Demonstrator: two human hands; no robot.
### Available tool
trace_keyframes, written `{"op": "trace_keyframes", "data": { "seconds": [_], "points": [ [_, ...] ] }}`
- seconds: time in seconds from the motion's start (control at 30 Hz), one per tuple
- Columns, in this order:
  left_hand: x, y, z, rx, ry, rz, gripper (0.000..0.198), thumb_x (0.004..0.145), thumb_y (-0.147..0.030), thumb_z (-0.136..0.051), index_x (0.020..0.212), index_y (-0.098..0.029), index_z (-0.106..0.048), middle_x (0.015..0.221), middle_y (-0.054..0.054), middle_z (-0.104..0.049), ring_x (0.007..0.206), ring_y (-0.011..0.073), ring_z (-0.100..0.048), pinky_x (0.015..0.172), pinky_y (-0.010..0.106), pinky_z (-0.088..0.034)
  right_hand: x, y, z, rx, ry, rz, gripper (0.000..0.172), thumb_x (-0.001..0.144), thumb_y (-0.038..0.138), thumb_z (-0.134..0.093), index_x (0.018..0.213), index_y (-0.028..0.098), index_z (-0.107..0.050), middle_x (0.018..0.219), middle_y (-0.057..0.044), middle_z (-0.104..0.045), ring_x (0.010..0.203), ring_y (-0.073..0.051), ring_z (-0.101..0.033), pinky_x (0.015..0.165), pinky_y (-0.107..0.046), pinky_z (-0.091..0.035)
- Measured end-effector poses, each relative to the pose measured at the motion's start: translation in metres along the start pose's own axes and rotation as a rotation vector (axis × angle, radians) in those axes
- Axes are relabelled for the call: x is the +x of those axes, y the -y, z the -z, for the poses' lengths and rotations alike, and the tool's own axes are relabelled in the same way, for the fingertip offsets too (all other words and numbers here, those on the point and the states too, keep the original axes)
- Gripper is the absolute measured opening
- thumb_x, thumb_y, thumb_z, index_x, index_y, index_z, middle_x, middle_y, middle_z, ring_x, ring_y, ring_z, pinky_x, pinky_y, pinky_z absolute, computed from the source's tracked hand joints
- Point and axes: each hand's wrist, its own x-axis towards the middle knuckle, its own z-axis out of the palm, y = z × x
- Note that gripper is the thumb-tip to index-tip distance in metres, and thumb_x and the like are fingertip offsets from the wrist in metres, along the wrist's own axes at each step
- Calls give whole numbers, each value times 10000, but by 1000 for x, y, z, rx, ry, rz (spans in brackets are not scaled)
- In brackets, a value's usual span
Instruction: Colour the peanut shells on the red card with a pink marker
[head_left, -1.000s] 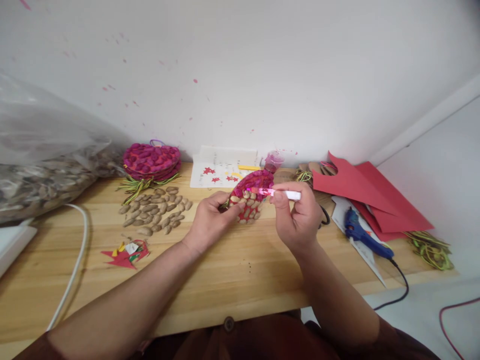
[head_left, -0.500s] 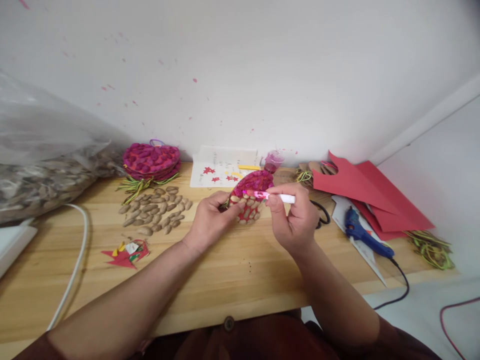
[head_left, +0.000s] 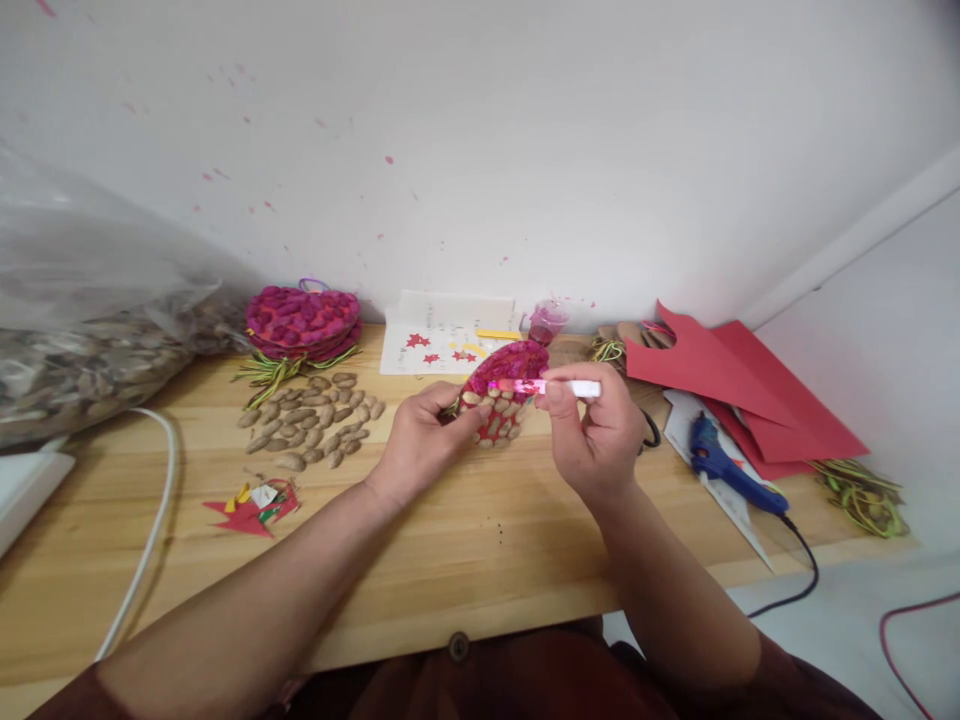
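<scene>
My left hand (head_left: 420, 440) pinches the left edge of a round shell-covered piece (head_left: 504, 385), its upper part painted magenta and its lower shells bare tan. My right hand (head_left: 596, 435) grips a white-handled brush (head_left: 559, 387) with a pink-smeared tip, laid across the piece where the painted and bare shells meet. Both hands hover just above the wooden table (head_left: 450, 540).
Loose tan shells (head_left: 311, 420) lie left of my hands, behind them a stack of painted pieces (head_left: 302, 320). A paper with red stars (head_left: 442, 345), a pink paint cup (head_left: 546, 322), red paper sheets (head_left: 720, 385), a blue glue gun (head_left: 731, 475) and a shell-filled bag (head_left: 82, 340) surround the work.
The brush slid left across the piece and has come back to the right with my right hand. My left hand and the piece have stayed still.
</scene>
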Motion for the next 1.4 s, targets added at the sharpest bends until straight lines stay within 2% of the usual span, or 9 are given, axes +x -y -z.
{"op": "trace_keyframes", "data": {
  "seconds": [0.2,0.43,0.57,0.77,1.0,1.2,1.4],
  "points": [
    [0,1,0,-8,11,13,237,831,-398,-788,745,-181,-746,765,24,-708,752,181,-582,744,295,-458,1,-2,-1,23,-11,-51,99,1007,308,-638,1051,244,-701,926,-41,-767,855,-199,-727,808,-380,-558],
    [1,-1,1,-8,-3,13,269,809,-418,-803,697,-191,-711,717,5,-672,706,171,-564,701,286,-454,-1,-4,-1,12,-6,-22,111,1009,325,-634,1063,251,-698,905,-41,-767,875,-213,-736,800,-390,-564],
    [0,-2,0,-23,0,27,293,809,-412,-802,665,-192,-671,682,-9,-628,674,156,-526,676,281,-433,0,-1,-1,-18,36,49,89,1009,300,-629,1057,255,-689,917,-36,-780,900,-216,-738,848,-410,-554],
    [0,-2,2,-38,9,57,351,808,-440,-815,636,-193,-634,644,-20,-584,638,145,-490,634,279,-398,3,3,1,-62,28,139,51,987,249,-645,1028,257,-675,935,-27,-783,858,-203,-713,862,-417,-531],
    [2,0,3,-88,21,111,337,795,-480,-842,695,-188,-707,674,4,-666,628,154,-534,625,284,-421,3,2,0,-64,62,176,94,985,213,-647,1064,260,-668,952,-16,-782,870,-190,-703,850,-398,-507],
    [2,-3,2,-203,50,164,366,757,-514,-877,743,-168,-760,712,27,-731,646,160,-583,644,280,-451,3,6,-1,-105,91,184,60,993,215,-633,1035,245,-662,926,-17,-773,867,-189,-683,841,-386,-504],
    [3,-5,3,-206,36,140,389,730,-513,-895,690,-156,-744,634,1,-683,592,123,-514,594,250,-399,3,4,-1,-83,71,196,80,988,209,-639,1053,247,-666,938,-18,-780,869,-192,-698,858,-396,-504]
  ]
}}
